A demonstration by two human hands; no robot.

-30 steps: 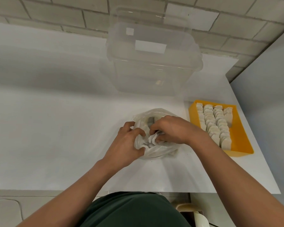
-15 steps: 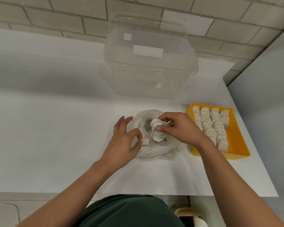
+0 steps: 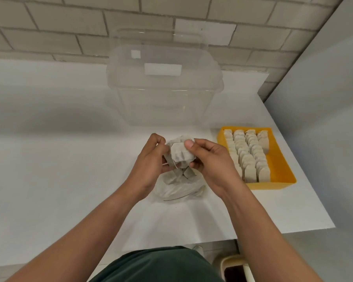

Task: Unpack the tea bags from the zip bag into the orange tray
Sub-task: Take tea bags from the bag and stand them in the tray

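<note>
- The left hand (image 3: 151,161) and right hand (image 3: 210,161) are together holding a small bunch of tea bags (image 3: 180,154) in the air, directly above the zip bag (image 3: 177,186). Judged purpose: squaring the bunch up before carrying it across.
- The left fingers (image 3: 157,139) are curling round the bunch's left side. The right thumb is pressing on its front face, with the other fingers tucked beneath. Both hands are clamping on the bunch.
- Both forearms are reaching in from the near edge and converging, with the wrists lifted off the bench (image 3: 49,159).
- The zip bag is lying crumpled on the bench with nothing holding it. A few more bags are showing inside.
- The orange tray (image 3: 273,185) is sitting to the right, near the bench's edge, probably so the right hand can reach it easily.
- Its stored tea bags (image 3: 249,157) are standing on edge in rows, and bare floor is showing along the right side. Judged: the task is well along, not finished.
- A clear bin (image 3: 163,88) is standing behind, apart from the work.
</note>
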